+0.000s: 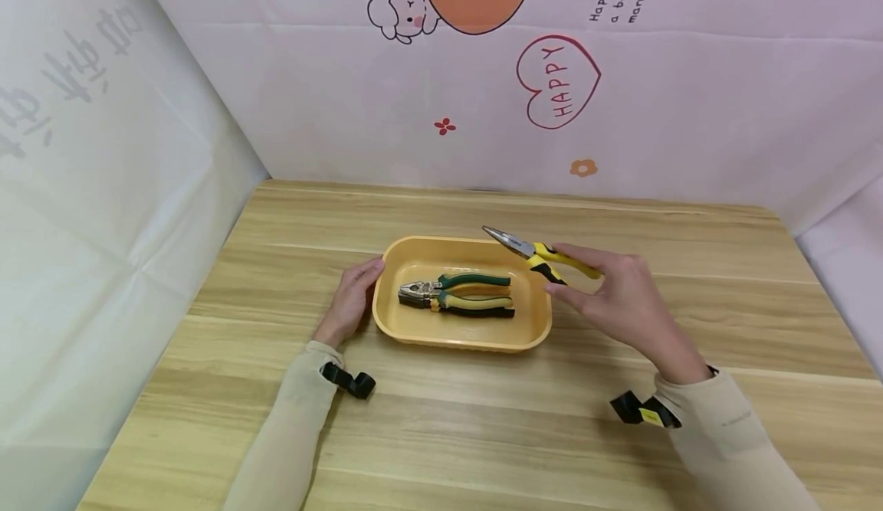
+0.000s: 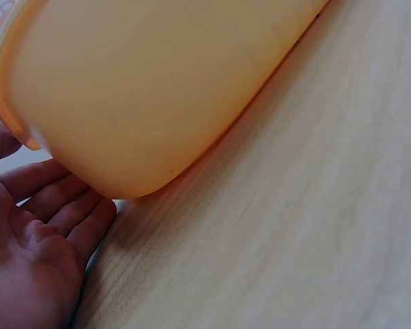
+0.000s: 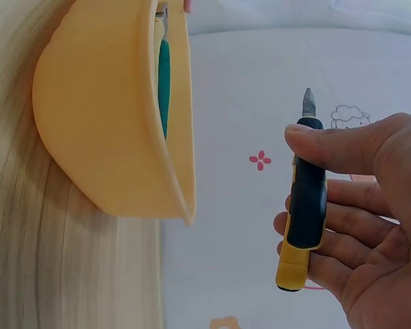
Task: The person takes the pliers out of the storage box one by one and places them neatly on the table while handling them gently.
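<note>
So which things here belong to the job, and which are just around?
Seemingly in the job: yellow-and-black pliers in the right hand; green-handled pliers; tray, touched by the left hand.

Just around: wooden table; printed backdrop; black wrist devices.

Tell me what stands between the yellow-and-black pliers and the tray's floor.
Nothing visible covers the open tray; only the green-handled pliers lie in the way, along the middle of its floor.
</note>
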`<action>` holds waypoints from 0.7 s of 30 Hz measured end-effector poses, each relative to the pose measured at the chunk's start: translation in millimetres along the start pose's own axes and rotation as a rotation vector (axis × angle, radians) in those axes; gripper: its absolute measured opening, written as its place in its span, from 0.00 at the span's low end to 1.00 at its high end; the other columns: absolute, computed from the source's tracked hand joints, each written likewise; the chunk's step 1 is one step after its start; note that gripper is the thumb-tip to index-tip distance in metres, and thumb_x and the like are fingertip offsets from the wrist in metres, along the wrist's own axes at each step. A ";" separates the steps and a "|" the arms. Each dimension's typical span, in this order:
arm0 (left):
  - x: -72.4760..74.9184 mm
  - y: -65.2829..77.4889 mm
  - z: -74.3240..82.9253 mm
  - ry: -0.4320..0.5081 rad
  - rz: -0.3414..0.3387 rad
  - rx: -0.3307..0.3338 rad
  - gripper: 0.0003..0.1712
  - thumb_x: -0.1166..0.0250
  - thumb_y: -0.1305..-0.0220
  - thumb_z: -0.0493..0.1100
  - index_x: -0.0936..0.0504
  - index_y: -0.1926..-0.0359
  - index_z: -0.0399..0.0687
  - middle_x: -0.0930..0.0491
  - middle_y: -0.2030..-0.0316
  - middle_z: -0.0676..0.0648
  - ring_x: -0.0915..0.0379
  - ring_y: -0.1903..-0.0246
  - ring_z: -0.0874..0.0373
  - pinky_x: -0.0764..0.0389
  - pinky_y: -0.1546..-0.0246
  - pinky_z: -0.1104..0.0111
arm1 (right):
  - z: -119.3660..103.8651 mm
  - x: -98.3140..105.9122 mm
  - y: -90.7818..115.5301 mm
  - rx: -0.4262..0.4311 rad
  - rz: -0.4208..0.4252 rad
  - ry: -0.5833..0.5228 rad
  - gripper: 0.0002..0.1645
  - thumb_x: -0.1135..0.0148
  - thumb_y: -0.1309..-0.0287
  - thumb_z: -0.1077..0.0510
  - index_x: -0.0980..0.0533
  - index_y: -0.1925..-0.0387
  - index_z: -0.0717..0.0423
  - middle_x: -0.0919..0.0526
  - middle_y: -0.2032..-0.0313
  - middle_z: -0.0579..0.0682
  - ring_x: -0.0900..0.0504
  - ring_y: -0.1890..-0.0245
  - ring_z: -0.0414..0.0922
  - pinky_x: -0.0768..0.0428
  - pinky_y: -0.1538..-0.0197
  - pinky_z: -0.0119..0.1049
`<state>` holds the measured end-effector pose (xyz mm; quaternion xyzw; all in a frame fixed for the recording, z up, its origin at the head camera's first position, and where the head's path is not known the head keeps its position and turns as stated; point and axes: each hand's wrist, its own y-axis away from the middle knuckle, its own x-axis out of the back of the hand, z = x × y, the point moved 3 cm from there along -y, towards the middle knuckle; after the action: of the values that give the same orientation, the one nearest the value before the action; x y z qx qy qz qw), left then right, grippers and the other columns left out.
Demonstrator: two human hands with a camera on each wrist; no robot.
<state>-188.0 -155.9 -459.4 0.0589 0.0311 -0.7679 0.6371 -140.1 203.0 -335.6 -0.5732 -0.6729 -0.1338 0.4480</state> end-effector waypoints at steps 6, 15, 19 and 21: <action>0.3 0.0 0.6 -0.022 0.003 -0.008 0.25 0.54 0.19 0.42 0.30 0.33 0.26 0.30 0.33 0.33 0.35 0.31 0.45 0.34 0.31 0.61 | 4.1 3.6 5.2 -0.046 0.033 -0.002 0.32 0.19 0.51 0.60 0.18 0.43 0.58 0.13 0.52 0.59 0.47 0.94 0.32 0.42 0.90 0.29; 0.3 -0.3 -0.2 -0.008 0.003 -0.014 0.26 0.53 0.19 0.42 0.31 0.33 0.26 0.31 0.32 0.33 0.36 0.30 0.46 0.35 0.30 0.61 | 14.6 6.3 14.4 -0.123 0.070 -0.014 0.31 0.19 0.52 0.62 0.17 0.43 0.57 0.13 0.52 0.61 0.47 0.93 0.31 0.41 0.88 0.29; -0.2 0.0 0.4 -0.006 -0.003 -0.019 0.26 0.53 0.19 0.42 0.31 0.32 0.26 0.31 0.32 0.33 0.36 0.30 0.45 0.35 0.30 0.61 | 20.2 7.1 19.7 -0.175 0.079 -0.015 0.31 0.20 0.51 0.60 0.18 0.42 0.55 0.14 0.51 0.60 0.39 0.89 0.34 0.40 0.86 0.30; -0.4 0.1 0.7 -0.004 -0.006 -0.021 0.26 0.53 0.19 0.42 0.32 0.32 0.26 0.31 0.32 0.33 0.36 0.30 0.45 0.34 0.30 0.61 | 23.1 7.7 22.5 -0.201 0.088 -0.016 0.31 0.19 0.50 0.58 0.17 0.42 0.54 0.14 0.50 0.59 0.26 0.80 0.39 0.34 0.79 0.28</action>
<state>-187.9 -155.6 -458.6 0.0506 0.0381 -0.7696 0.6353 -130.0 231.0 -350.3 -0.6453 -0.6337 -0.1762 0.3886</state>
